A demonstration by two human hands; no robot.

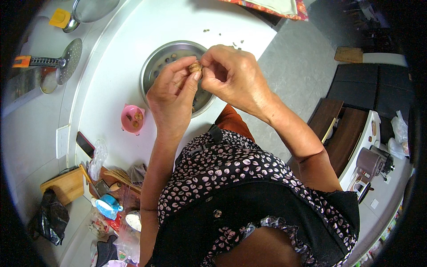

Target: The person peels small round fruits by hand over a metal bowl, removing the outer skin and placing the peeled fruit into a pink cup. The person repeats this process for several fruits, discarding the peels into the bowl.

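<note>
Above a round stainless steel bowl (145, 79), my left hand (175, 88) pinches a small brown, nut-like piece (195, 67) between thumb and fingertips. My right hand (230, 71) meets it from the other side, thumb and index finger closed at the piece's edge. Cloudy liquid with several small dark and brown bits lies in the bowl, partly hidden by both hands. To the left of the bowl, a small pink dish (125, 113) holds several yellowish-brown pieces and a darker one. Small dark fragments (206, 30) are scattered on the white counter beyond the bowl.
A smartphone (85, 144) and a clear plastic bag (98, 158) lie at the counter's left. Behind them are a wooden cutting board (66, 185) and a blue cup (108, 206). A perforated skimmer (70, 61) hangs at the left wall. Patterned cloth (283, 8) covers the far edge.
</note>
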